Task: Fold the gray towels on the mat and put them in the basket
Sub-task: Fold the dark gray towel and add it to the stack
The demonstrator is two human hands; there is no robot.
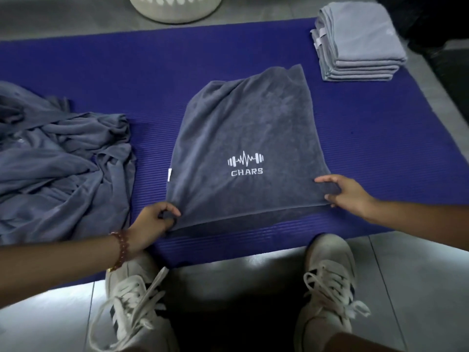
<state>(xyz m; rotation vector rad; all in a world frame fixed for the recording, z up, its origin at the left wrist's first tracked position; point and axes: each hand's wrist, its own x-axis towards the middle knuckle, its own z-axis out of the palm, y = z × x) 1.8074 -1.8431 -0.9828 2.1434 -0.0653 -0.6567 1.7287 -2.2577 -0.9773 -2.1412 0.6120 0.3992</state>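
Towel (243, 148) corners pinched in both hands (154, 219) (347, 191)

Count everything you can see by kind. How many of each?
Blue mat: 1
White basket: 1
Logo towel: 1
Folded towel stack: 1 (layers unclear)
Crumpled towel heap: 1
Hands: 2, left hand and right hand
White shoes: 2
Bracelet: 1
Total: 10
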